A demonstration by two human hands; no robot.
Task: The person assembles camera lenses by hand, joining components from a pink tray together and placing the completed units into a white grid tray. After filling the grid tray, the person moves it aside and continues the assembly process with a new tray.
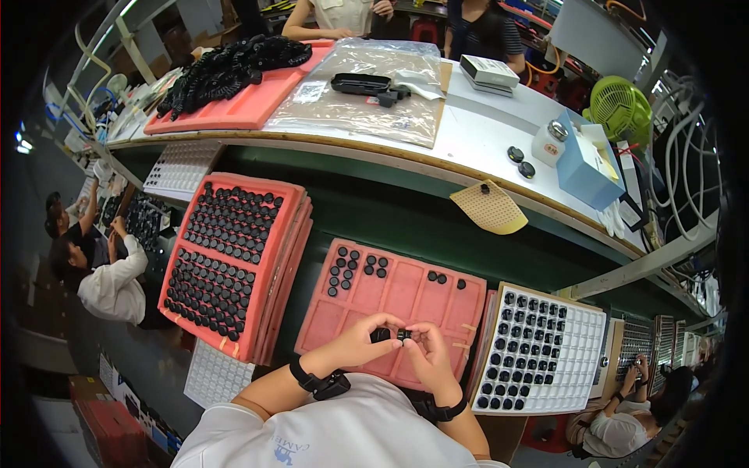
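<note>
Both hands meet over a pink foam tray (pixel 320 316) in front of me. My left hand (pixel 367 337) is closed, with a small black cylindrical part (pixel 380 335) at its fingers. Close beside it, my right hand (pixel 429 355) pinches another small black round part (pixel 403 334) between thumb and fingers. The two parts are nearly side by side; whether they touch I cannot tell. Several similar black round pieces (pixel 340 272) stand in the far compartments of the tray, mostly at the left. The near compartments are partly covered by my hands and forearms.
On the left stands a stack of pink trays (pixel 275 234) full of black round pieces. At the right, a white gridded tray (pixel 573 351) is partly filled with shiny black ones. Beyond runs a white bench (pixel 476 125) with a blue box (pixel 585 160) and a hanging yellow perforated sheet (pixel 489 207).
</note>
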